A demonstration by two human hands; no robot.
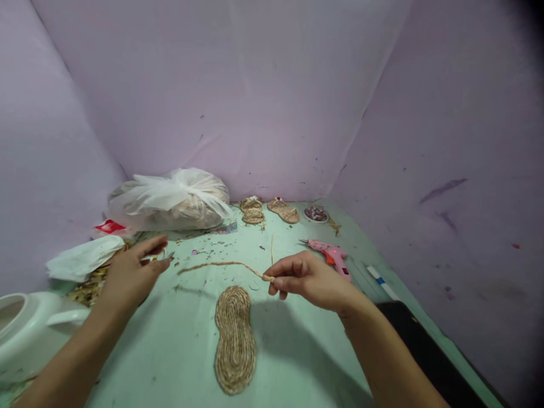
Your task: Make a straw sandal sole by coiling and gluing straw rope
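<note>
My right hand point(300, 277) pinches one end of a thin braided straw cord point(225, 263) above the table, and the cord's free end reaches left. A fine strand stands up from the pinched end. My left hand point(138, 266) is apart from the cord, its fingers curled around a small tool with a metal tip point(170, 256); most of that tool is hidden. Below the cord, a sole of coiled straw braid point(236, 340) lies flat on the table, with neither hand touching it.
A pink glue gun point(329, 252) with a red light lies right, near a dark flat object point(420, 345). Small woven slippers point(253, 211) and a dish of beads point(315, 213) sit at the back. Left are a stuffed plastic bag point(178, 198) and a white jug point(38, 334).
</note>
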